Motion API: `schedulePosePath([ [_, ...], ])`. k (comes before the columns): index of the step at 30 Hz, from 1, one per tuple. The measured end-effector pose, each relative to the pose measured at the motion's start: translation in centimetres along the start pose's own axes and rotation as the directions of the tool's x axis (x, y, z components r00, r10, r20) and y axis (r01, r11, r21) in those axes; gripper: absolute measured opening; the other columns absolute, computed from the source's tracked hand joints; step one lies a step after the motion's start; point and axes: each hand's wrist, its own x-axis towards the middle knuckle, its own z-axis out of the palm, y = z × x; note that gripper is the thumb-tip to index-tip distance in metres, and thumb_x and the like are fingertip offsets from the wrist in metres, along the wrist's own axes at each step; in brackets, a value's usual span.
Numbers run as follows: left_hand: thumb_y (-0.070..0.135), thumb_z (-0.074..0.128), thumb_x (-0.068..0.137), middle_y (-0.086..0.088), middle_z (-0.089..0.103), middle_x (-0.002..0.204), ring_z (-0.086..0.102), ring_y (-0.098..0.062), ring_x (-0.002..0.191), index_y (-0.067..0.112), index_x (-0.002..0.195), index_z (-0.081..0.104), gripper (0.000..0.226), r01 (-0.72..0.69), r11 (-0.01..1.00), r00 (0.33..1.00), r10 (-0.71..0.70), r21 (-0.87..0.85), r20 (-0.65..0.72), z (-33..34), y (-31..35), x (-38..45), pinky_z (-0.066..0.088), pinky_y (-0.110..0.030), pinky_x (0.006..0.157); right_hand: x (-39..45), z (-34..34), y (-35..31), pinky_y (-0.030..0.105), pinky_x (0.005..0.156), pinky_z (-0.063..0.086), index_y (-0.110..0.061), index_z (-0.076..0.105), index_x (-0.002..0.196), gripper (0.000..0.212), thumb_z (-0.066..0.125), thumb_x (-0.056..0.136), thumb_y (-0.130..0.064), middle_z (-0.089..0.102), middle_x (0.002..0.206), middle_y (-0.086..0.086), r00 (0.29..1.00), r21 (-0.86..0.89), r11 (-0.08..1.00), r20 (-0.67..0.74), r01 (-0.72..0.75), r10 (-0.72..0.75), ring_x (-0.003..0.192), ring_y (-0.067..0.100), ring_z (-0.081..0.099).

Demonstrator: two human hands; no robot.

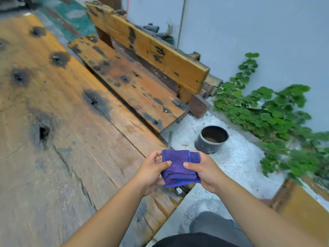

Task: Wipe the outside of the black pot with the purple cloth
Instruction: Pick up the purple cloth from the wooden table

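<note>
A folded purple cloth (pixel 179 167) is held in the air between both hands, over the corner of the wooden table. My left hand (pixel 154 172) grips its left edge, thumb on top. My right hand (pixel 204 171) grips its right edge, thumb pressed on the cloth. The black pot (pixel 211 139) stands upright and open on the pale ground just beyond the hands, slightly to the right. It looks dark grey, with brownish residue inside. Neither hand touches the pot.
A worn wooden table (pixel 62 139) fills the left. A weathered wooden bench (pixel 135 82) stands behind it against a grey wall. Green leafy plants (pixel 270 114) spread on the right of the pot. A wooden plank edge (pixel 302 205) lies at lower right.
</note>
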Motion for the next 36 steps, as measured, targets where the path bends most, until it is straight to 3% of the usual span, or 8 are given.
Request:
schedulePosePath([
  [8,0.006,0.059,0.093,-0.008,0.072,0.094,0.071,-0.021,0.073,0.02,0.11,0.056,0.022,0.115,0.993,0.989,-0.117,0.02,0.096,8.8,-0.4,6.2,0.058,-0.042,0.057,1.6,-10.1,-1.6,0.054,0.091,0.05,0.0,0.057,0.12,0.035,0.059,0.087,0.011,0.067,0.113,0.026,0.994,0.064,0.998,-0.112,0.015,-0.008,0.105,0.044,0.064],
  [14,-0.007,0.052,0.092,-0.01,0.068,0.082,0.068,-0.02,0.063,0.018,0.106,0.058,0.03,0.24,0.966,0.969,-0.233,-0.1,0.083,17.7,-0.3,14.4,0.058,-0.031,0.052,6.2,-20.8,-5.0,0.041,0.073,0.054,-0.011,0.061,0.119,0.038,0.052,0.09,0.012,0.07,0.11,0.019,0.999,0.08,0.997,-0.039,-0.018,0.022,0.094,0.031,0.068],
  [18,-0.011,0.048,0.089,-0.013,0.068,0.085,0.069,-0.022,0.068,0.016,0.102,0.06,0.032,0.292,0.941,0.955,-0.276,-0.173,0.11,23.8,0.7,18.7,0.057,-0.032,0.059,8.2,-27.6,-8.3,0.041,0.076,0.055,-0.01,0.066,0.113,0.04,0.051,0.087,0.017,0.072,0.103,0.016,0.999,0.079,0.996,-0.023,-0.041,0.043,0.093,0.03,0.068],
  [21,0.018,0.06,0.088,-0.009,0.069,0.086,0.067,-0.022,0.074,0.018,0.089,0.061,0.001,0.299,0.92,0.952,-0.269,-0.252,0.148,27.4,1.9,21.2,0.057,-0.033,0.061,9.3,-31.6,-11.1,0.042,0.083,0.051,-0.008,0.068,0.107,0.043,0.058,0.074,0.018,0.071,0.103,0.013,1.0,0.094,0.995,-0.007,-0.018,0.019,0.095,0.03,0.065],
  [24,0.044,0.054,0.093,-0.003,0.058,0.069,0.055,-0.018,0.064,0.02,0.067,0.055,0.035,0.317,0.926,0.948,-0.31,-0.204,0.069,30.2,2.5,23.3,0.05,-0.029,0.058,10.0,-34.2,-13.3,0.043,0.089,0.053,-0.011,0.075,0.094,0.024,0.073,0.07,-0.015,0.068,0.123,0.002,0.998,0.204,0.978,0.061,-0.031,0.019,0.11,0.023,0.065],
  [27,0.015,0.06,0.092,-0.004,0.048,0.068,0.049,-0.012,0.055,0.018,0.066,0.053,0.027,0.214,0.975,0.976,-0.211,-0.059,0.053,32.2,2.1,24.9,0.047,-0.025,0.055,10.9,-35.1,-13.3,0.052,0.089,0.051,-0.015,0.073,0.082,0.018,0.068,0.084,-0.032,0.069,0.117,0.005,0.993,0.305,0.947,-0.018,-0.104,0.115,0.096,0.022,0.068],
  [30,-0.009,0.064,0.075,-0.004,0.055,0.077,0.053,-0.012,0.065,0.013,0.082,0.059,0.023,0.097,0.995,0.987,-0.098,0.01,0.127,33.1,1.5,27.0,0.045,-0.023,0.059,11.6,-35.9,-12.7,0.041,0.078,0.053,-0.028,0.068,0.092,0.026,0.074,0.071,-0.04,0.07,0.101,0.003,0.967,0.331,0.916,-0.041,-0.226,0.253,0.083,0.018,0.068],
  [36,-0.006,0.059,0.061,-0.003,0.069,0.091,0.061,-0.013,0.077,0.011,0.099,0.059,0.042,0.047,0.993,0.972,-0.07,0.107,0.223,32.6,0.2,33.0,0.049,-0.028,0.07,15.5,-37.9,-10.7,0.037,0.07,0.056,-0.024,0.066,0.111,0.035,0.075,0.078,-0.03,0.07,0.116,0.009,0.943,0.416,0.862,-0.033,-0.289,0.332,0.096,0.025,0.07],
])
